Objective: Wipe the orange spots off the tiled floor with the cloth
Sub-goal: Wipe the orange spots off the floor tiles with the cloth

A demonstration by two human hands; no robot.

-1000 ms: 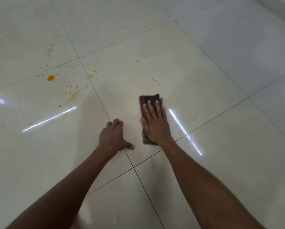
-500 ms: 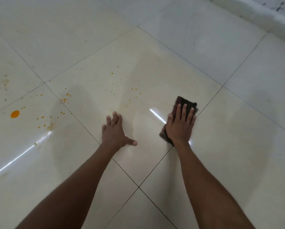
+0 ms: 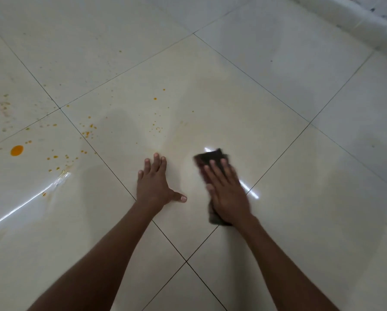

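A dark folded cloth (image 3: 208, 158) lies flat on the glossy cream tiled floor (image 3: 210, 90), pinned under my right hand (image 3: 227, 191), whose palm and fingers press it down. My left hand (image 3: 154, 184) rests flat on the tile just left of it, fingers spread, holding nothing. One large orange spot (image 3: 17, 150) sits far left, with small orange droplets (image 3: 55, 157) scattered around it. More tiny orange specks (image 3: 157, 128) dot the tile ahead of my left hand, and a further cluster of specks (image 3: 88, 131) lies by the grout line.
A pale raised ledge (image 3: 349, 16) runs along the top right corner. Dark grout lines (image 3: 185, 261) cross below my hands. A wet smear with glare (image 3: 53, 185) stretches across the left tile.
My right hand slid the cloth back to the left, toward my left hand, after having swept it out to the right. The left hand stayed planted on the tile.
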